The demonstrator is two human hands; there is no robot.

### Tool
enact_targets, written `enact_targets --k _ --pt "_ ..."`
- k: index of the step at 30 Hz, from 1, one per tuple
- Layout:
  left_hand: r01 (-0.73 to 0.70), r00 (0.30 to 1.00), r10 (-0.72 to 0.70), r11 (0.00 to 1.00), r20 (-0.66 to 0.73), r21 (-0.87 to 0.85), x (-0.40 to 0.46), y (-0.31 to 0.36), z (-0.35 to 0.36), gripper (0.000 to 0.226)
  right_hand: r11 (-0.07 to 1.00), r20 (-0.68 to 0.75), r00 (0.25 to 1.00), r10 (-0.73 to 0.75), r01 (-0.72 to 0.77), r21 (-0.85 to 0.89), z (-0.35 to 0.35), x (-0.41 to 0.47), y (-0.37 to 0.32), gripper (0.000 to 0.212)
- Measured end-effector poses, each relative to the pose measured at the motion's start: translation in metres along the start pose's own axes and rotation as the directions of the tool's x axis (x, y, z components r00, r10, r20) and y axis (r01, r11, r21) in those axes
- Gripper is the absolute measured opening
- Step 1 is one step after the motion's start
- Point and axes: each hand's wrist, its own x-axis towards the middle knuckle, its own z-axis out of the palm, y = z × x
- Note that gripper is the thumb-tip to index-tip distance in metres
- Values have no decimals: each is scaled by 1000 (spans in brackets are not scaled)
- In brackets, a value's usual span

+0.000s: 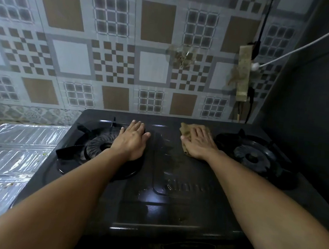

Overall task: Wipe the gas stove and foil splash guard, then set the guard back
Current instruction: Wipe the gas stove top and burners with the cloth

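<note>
Your forearms frame the black gas stove [173,186]. Right hand [198,146] presses a brown cloth [185,129] flat at far centre, fingers spread, not clenched. Left hand [132,139] rests open beside the left burner [100,148]. Stove wipe looks mid-way (smears near centre). Foil splash guard [9,158] lies flat left, still speckled; wiping and resetting it remain.

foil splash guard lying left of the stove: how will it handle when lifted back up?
Probably floppy: the foil splash guard looks like thin ribbed sheet lying flat in panels, so it may sag or fold at the creases. Likely very light. It could crumple or dent under a tight pinch, so supporting it with both hands seems wiser. Specks on it suggest that it is not yet wiped.
</note>
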Motion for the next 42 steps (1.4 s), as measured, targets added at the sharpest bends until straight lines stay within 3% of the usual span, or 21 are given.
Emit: enact_targets --k 8,13,17,26,34,36,42 --pt "1 1000 -1 1000 -17 -21 4 -4 3 57 984 39 984 -175 176 -17 -2 53 -40 66" --pt "2 1000 -4 999 -26 -52 4 -4 1 55 910 71 909 -410 413 -37 4 17 -69 57" --pt "17 1000 -18 998 -16 -57 2 -4 1 55 885 43 887 -460 462 -60 14 -34 -66 60" --pt "17 1000 -17 999 -4 -45 4 -5 1 54 989 56 988 -144 146 -31 4 -35 -18 60" --pt "21 1000 -21 997 2 -80 3 -7 1 54 916 23 919 -394 394 -68 21 -120 -65 66" --pt "24 1000 -24 997 3 -68 4 -7 0 54 920 9 921 -389 389 -59 23 -138 -52 68" --pt "34 999 -34 999 25 -15 1 -1 -2 57 996 28 996 -84 85 -27 14 -124 -6 60"
